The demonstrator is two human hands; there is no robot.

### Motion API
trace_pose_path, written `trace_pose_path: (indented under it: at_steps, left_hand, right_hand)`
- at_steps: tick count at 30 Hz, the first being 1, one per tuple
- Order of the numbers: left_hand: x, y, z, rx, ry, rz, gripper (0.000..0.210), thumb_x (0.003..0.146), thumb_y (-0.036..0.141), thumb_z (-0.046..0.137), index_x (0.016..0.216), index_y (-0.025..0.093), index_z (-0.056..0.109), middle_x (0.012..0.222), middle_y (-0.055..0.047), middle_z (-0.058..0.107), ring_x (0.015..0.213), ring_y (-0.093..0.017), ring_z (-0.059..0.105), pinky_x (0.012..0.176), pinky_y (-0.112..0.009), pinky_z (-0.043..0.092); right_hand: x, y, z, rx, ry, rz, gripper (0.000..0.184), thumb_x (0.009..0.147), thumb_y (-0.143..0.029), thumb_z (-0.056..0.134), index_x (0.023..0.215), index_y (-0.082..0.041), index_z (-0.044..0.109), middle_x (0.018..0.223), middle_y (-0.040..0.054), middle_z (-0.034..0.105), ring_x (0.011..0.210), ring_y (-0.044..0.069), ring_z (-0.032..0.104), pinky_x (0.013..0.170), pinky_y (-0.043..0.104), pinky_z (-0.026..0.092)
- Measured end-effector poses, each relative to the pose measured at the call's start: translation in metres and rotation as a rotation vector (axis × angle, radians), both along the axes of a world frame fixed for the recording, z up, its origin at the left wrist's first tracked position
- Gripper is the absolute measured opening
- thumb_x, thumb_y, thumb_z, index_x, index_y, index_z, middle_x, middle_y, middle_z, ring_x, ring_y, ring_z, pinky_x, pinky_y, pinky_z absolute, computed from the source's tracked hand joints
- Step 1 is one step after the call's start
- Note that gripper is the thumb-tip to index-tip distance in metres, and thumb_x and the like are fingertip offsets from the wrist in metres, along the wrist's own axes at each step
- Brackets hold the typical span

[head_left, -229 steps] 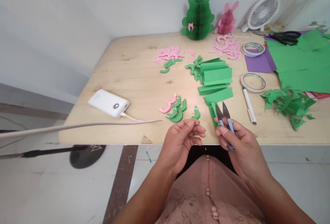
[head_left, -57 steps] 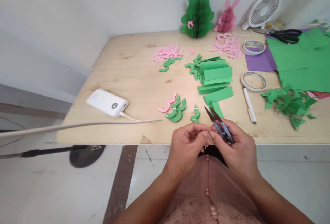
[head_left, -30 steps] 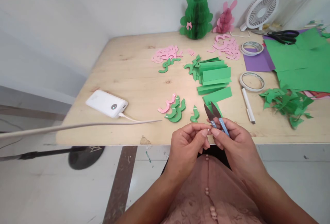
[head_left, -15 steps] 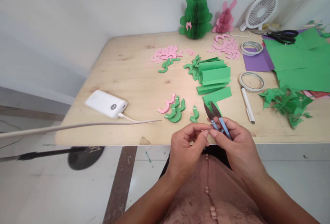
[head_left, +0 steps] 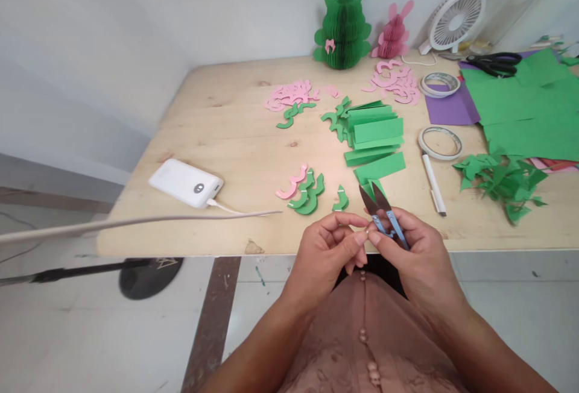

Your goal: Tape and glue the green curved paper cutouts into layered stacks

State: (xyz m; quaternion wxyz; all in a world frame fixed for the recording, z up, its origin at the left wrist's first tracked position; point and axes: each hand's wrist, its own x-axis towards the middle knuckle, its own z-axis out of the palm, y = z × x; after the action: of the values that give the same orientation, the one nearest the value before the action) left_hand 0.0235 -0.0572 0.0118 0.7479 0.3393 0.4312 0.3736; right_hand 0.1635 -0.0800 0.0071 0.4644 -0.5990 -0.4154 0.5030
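Observation:
My right hand (head_left: 414, 248) is closed around small blue-handled thread snips (head_left: 383, 215), their dark blades pointing away from me and spread apart. My left hand (head_left: 330, 245) meets it at the fingertips, thumb and index finger pinched. A tiny pale bit shows between the two hands' fingertips, too small to name. Just beyond the hands lie a curved green paper piece (head_left: 341, 199) with white strips on it and a folded green paper strip (head_left: 379, 167). Further left rest several scalloped green pieces (head_left: 310, 197) beside a pink scalloped piece (head_left: 293, 182).
A white power bank (head_left: 185, 182) with a cable lies left. Tape rolls (head_left: 441, 143), a white pen (head_left: 434, 185), green scraps (head_left: 502, 182) and green sheets (head_left: 529, 116) lie right. Behind stand a green paper rabbit (head_left: 344, 31), a pink one (head_left: 392, 34) and a fan (head_left: 456, 22).
My left fingers have shifted slightly, with the lower fingers a little more unfolded. The snips remain in my right hand, and the paper pieces have not moved.

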Motion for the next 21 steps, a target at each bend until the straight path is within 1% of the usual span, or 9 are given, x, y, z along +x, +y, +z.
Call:
trace_pose_path:
  at_steps: [4,7,14,18,21]
  left_hand:
    - [-0.0018,-0.0004,-0.0018,-0.036,-0.076,-0.005,0.022,0.076,0.032,0.071,0.091,0.015,0.066,0.056,0.0,0.061,0.049,-0.009,0.053,0.045,-0.018,0.039]
    - [-0.0029,-0.0013,-0.0015,-0.022,-0.072,0.013,0.019,0.078,0.03,0.069,0.089,0.014,0.066,0.057,-0.001,0.062,0.05,-0.009,0.053,0.046,-0.018,0.04]
    - [-0.0035,-0.0035,0.0015,0.105,0.084,0.02,0.013,0.079,0.025,0.068,0.087,0.015,0.069,0.059,0.0,0.062,0.056,-0.009,0.054,0.05,-0.017,0.04]
    - [-0.0036,-0.0035,0.0041,0.183,0.173,0.029,0.009,0.078,0.023,0.067,0.084,0.017,0.07,0.062,0.0,0.063,0.058,-0.01,0.055,0.053,-0.019,0.042]
    - [-0.0047,-0.002,0.0052,0.218,0.205,0.024,0.006,0.078,0.021,0.065,0.081,0.016,0.068,0.064,0.001,0.063,0.057,-0.009,0.054,0.054,-0.019,0.042]
  right_hand:
    - [-0.001,-0.0001,-0.0035,-0.017,0.049,-0.024,0.018,0.077,-0.035,0.068,0.088,-0.021,0.065,0.079,0.0009,0.067,0.072,0.014,0.062,0.067,0.024,0.051]
    - [-0.0015,-0.0001,-0.0045,-0.031,0.089,-0.034,0.019,0.076,-0.035,0.07,0.089,-0.021,0.065,0.078,0.0002,0.066,0.071,0.013,0.061,0.066,0.023,0.05]
    - [-0.001,-0.0012,-0.0049,-0.056,0.113,-0.019,0.02,0.076,-0.036,0.07,0.09,-0.021,0.066,0.08,0.0006,0.065,0.072,0.013,0.059,0.066,0.023,0.049]
    - [-0.0007,-0.0015,-0.0039,-0.057,0.124,-0.013,0.016,0.077,-0.035,0.07,0.087,-0.023,0.066,0.078,-0.0016,0.064,0.07,0.011,0.057,0.065,0.021,0.047]
    - [-0.0006,-0.0012,-0.0031,-0.064,0.119,-0.015,0.015,0.077,-0.034,0.07,0.086,-0.023,0.066,0.079,-0.0011,0.064,0.072,0.012,0.057,0.065,0.02,0.047]
